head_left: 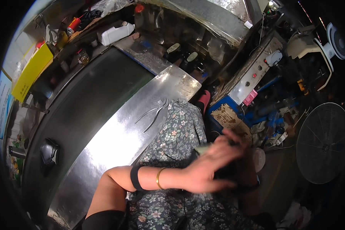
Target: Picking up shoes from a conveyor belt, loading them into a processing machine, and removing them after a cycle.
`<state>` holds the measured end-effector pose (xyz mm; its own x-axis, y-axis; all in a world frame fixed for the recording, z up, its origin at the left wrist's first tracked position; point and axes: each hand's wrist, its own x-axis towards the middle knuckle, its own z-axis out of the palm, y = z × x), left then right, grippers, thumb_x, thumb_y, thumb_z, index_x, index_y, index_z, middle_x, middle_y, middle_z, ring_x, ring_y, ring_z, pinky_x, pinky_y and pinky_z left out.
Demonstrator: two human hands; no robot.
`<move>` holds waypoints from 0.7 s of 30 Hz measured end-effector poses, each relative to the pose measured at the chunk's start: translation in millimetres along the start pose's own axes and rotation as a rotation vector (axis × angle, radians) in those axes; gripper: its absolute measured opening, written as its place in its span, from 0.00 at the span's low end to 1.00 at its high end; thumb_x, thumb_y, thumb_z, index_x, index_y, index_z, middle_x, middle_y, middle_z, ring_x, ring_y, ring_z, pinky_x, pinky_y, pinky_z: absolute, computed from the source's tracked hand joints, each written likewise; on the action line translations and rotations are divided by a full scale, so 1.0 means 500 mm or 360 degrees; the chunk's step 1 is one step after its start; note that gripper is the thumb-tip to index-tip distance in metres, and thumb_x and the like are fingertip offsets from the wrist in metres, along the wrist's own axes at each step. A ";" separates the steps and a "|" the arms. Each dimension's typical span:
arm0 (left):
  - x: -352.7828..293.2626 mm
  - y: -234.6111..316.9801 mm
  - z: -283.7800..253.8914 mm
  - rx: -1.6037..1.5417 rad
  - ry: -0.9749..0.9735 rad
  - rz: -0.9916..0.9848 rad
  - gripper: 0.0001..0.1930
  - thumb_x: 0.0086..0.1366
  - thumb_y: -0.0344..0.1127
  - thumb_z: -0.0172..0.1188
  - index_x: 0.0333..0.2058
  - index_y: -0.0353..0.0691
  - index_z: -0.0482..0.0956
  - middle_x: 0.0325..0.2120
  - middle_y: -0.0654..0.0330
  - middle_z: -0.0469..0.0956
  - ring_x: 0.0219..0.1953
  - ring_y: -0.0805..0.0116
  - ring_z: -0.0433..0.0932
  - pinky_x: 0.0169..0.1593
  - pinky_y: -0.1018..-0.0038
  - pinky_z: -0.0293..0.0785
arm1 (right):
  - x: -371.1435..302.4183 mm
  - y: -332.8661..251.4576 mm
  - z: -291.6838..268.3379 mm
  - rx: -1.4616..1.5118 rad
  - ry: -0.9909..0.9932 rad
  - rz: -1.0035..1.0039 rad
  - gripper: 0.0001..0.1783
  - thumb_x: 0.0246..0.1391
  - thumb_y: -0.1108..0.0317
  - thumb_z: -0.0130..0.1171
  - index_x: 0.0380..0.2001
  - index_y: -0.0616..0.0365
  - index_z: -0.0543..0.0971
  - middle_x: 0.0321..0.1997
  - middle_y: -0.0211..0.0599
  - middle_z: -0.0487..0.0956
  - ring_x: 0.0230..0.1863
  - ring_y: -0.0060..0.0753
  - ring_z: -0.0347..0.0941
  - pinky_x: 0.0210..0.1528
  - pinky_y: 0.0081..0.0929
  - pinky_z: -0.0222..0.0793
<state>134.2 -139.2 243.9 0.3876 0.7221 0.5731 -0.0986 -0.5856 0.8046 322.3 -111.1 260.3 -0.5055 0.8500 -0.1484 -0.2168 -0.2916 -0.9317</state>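
My left hand point(209, 168), blurred by motion, reaches across my lap with its thumb and fingers stretched apart. A dark shape point(226, 170) shows between thumb and fingers; I cannot tell what it is or whether the hand touches it. Beside the knuckles juts the edge of a pale greenish piece point(201, 149). Mostly hidden behind, my right hand point(232, 135) shows only smeared fingertips, so its grip cannot be told. Metal pincers point(154, 114) lie with handles spread on the shiny metal ledge point(115, 132), next to my flowered apron point(178, 132).
A dark belt point(99, 84) runs beyond the ledge, carrying a black shoe-like piece point(49, 151). At the back stands a white plastic jug point(117, 33). To the right are a control panel point(247, 82) with buttons, a blue-framed machine and a round fan point(324, 143).
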 end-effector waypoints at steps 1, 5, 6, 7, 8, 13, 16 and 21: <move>0.002 0.020 -0.006 -0.0223 -0.0149 0.0013 0.36 0.56 0.38 0.67 0.60 0.33 0.64 0.61 0.45 0.64 0.65 0.46 0.59 0.67 0.57 0.52 | -0.005 -0.051 -0.010 -0.0195 -0.0320 0.0273 0.36 0.65 0.47 0.42 0.66 0.62 0.57 0.68 0.48 0.61 0.66 0.40 0.60 0.69 0.38 0.53; 0.013 -0.084 -0.074 -0.0312 -0.0099 -0.0248 0.14 0.61 0.34 0.64 0.44 0.36 0.80 0.44 0.52 0.80 0.46 0.59 0.80 0.49 0.68 0.76 | -0.091 -0.003 -0.153 0.0080 -0.0110 0.0131 0.35 0.65 0.47 0.42 0.65 0.62 0.57 0.67 0.48 0.61 0.66 0.41 0.60 0.69 0.38 0.53; -0.011 -0.140 -0.106 -0.0463 0.0148 -0.0618 0.09 0.62 0.33 0.63 0.37 0.35 0.82 0.39 0.56 0.83 0.41 0.69 0.81 0.46 0.73 0.76 | -0.201 0.076 -0.197 0.0183 -0.0081 0.0108 0.35 0.65 0.48 0.42 0.65 0.62 0.58 0.67 0.48 0.62 0.66 0.41 0.61 0.69 0.38 0.53; -0.040 -0.184 -0.148 -0.0401 0.0508 -0.0816 0.08 0.64 0.34 0.62 0.35 0.35 0.82 0.34 0.60 0.83 0.35 0.76 0.78 0.42 0.77 0.75 | -0.236 0.120 -0.235 0.0296 -0.0071 0.0089 0.35 0.65 0.48 0.42 0.65 0.63 0.58 0.67 0.48 0.62 0.66 0.41 0.61 0.69 0.38 0.53; -0.058 -0.251 -0.190 -0.0174 0.0786 -0.0825 0.10 0.66 0.36 0.60 0.35 0.35 0.82 0.30 0.63 0.83 0.32 0.79 0.76 0.38 0.78 0.74 | -0.204 0.129 -0.247 0.0404 -0.0017 0.0050 0.35 0.65 0.48 0.42 0.65 0.63 0.58 0.67 0.48 0.62 0.66 0.41 0.61 0.69 0.39 0.53; -0.179 -0.432 -0.394 0.1517 0.0729 -0.0810 0.13 0.66 0.40 0.54 0.36 0.36 0.79 0.40 0.50 0.79 0.43 0.48 0.77 0.49 0.60 0.72 | -0.014 0.219 -0.271 0.1004 0.0211 -0.0044 0.35 0.64 0.49 0.42 0.65 0.63 0.59 0.67 0.49 0.63 0.66 0.42 0.61 0.69 0.39 0.53; -0.217 -0.467 -0.446 0.1953 0.0379 -0.0815 0.20 0.65 0.41 0.54 0.52 0.39 0.71 0.59 0.48 0.66 0.62 0.46 0.63 0.65 0.57 0.58 | 0.021 0.266 -0.364 0.1380 0.0372 -0.0081 0.34 0.64 0.49 0.42 0.65 0.64 0.59 0.67 0.49 0.63 0.66 0.43 0.62 0.69 0.40 0.53; -0.221 -0.447 -0.452 0.2033 0.0310 -0.0920 0.23 0.64 0.41 0.54 0.55 0.36 0.69 0.59 0.45 0.66 0.62 0.46 0.62 0.66 0.57 0.56 | 0.369 0.079 -0.271 0.0789 0.0597 -0.0316 0.33 0.63 0.47 0.43 0.60 0.63 0.68 0.60 0.48 0.71 0.59 0.46 0.70 0.64 0.43 0.63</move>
<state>-93.6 -4.8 35.9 -0.0539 0.9483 0.3128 0.9539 -0.0437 0.2969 333.7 93.9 151.4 -0.1096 0.9778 -0.1786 -0.6809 -0.2048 -0.7032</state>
